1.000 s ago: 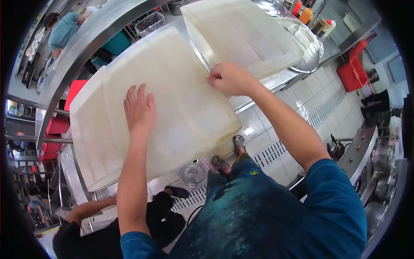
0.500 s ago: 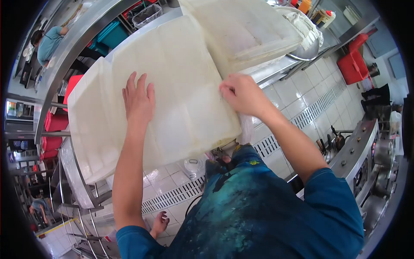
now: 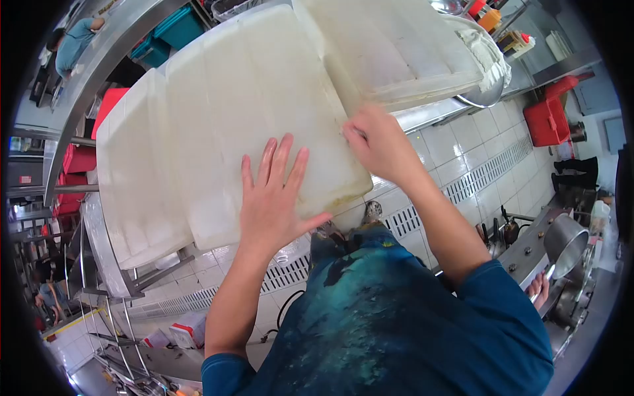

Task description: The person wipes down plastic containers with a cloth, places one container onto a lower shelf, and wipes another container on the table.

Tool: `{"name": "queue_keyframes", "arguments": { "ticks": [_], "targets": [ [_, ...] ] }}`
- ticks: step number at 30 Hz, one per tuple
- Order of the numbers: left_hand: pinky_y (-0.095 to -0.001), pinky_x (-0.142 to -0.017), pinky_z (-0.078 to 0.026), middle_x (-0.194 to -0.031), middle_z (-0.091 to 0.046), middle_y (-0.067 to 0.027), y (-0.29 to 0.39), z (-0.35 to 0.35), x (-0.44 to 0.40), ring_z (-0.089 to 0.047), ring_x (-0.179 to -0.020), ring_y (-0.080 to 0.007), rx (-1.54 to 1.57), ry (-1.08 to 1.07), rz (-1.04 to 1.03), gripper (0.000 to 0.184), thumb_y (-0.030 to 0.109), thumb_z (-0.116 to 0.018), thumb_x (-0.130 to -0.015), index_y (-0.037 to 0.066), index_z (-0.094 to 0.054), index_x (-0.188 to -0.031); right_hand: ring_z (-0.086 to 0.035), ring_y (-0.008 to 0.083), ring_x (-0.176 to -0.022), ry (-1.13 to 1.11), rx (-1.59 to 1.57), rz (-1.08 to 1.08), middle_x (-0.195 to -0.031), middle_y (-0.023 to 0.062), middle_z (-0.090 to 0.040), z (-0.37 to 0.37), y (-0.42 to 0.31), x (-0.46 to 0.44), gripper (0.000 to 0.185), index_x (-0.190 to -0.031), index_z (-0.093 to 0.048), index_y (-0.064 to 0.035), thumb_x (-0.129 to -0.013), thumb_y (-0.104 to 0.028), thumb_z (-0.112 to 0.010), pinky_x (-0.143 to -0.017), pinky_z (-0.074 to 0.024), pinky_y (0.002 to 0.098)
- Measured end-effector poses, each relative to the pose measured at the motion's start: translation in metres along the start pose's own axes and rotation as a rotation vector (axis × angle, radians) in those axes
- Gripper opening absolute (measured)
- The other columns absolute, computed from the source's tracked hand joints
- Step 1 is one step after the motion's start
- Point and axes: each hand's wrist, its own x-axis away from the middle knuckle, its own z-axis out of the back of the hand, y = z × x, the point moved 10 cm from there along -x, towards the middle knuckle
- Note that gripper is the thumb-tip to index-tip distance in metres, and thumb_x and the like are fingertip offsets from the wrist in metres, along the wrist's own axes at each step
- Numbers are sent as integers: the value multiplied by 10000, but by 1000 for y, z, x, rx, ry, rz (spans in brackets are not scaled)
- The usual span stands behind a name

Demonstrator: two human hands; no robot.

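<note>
A large, worn off-white cutting board (image 3: 238, 86) lies in front of me, its near right edge stained yellowish. My left hand (image 3: 272, 204) is open over its near part, fingers spread and palm down; I cannot tell how firmly it touches. At the board's right edge my right hand (image 3: 380, 142) is closed, thumb against curled fingers. Whatever it may hold is hidden, and its back is slightly blurred. Beyond it lies a second off-white board (image 3: 396, 46), separated from the first by a narrow gap.
A white cloth (image 3: 485, 56) hangs over a metal bowl at the second board's far end. A floor drain grate (image 3: 485, 168) runs across the tiles. At right, another person's hand (image 3: 539, 290) holds a metal pot (image 3: 566, 245) by the stove. A red bin (image 3: 547, 122) stands further off.
My left hand has moved right and nearer, its fingers spreading wider. My right hand stays closed near the edge, shifted slightly. A whitish film-like thing below it is gone from view. A pot has appeared right.
</note>
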Motion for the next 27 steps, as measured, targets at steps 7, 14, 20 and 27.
{"name": "queue_keyframes", "arguments": {
  "ticks": [7, 14, 20, 27],
  "targets": [
    [-644, -1122, -224, -1562, -311, -130, 5, -2, -16, -311, -1431, -333, 0, 16, 11, 1095, 551, -830, -589, 116, -382, -1489, -598, 319, -726, -97, -62, -59, -847, 137, -588, 21, -5, 52, 81, -896, -688, 20, -846, -32, -652, -633, -475, 377],
    [-632, -1136, -211, -1574, -299, -126, 7, -8, -30, -276, -1454, -329, -11, 44, 22, 1133, 594, -820, -581, 104, -366, -1497, -604, 321, -758, -54, 32, -198, -854, 143, -595, 38, 24, -19, 108, -914, -701, 5, -856, -69, -648, -663, -485, 385],
    [-630, -1134, -217, -1578, -300, -119, 4, -10, -32, -278, -1455, -316, -7, 41, 45, 1125, 596, -821, -583, 93, -380, -1488, -591, 352, -799, 51, 14, -40, -858, 154, -568, 22, 11, 15, 102, -922, -684, -10, -880, -88, -634, -710, -473, 409],
    [-633, -1144, -208, -1544, -331, -134, 5, -2, -36, -305, -1435, -333, 56, 137, 22, 986, 538, -812, -658, 77, -436, -1443, -613, 284, -776, -412, -4, 54, -873, 124, -586, -9, -3, 101, 84, -932, -692, -14, -883, -64, -644, -674, -486, 355]
  ]
}}
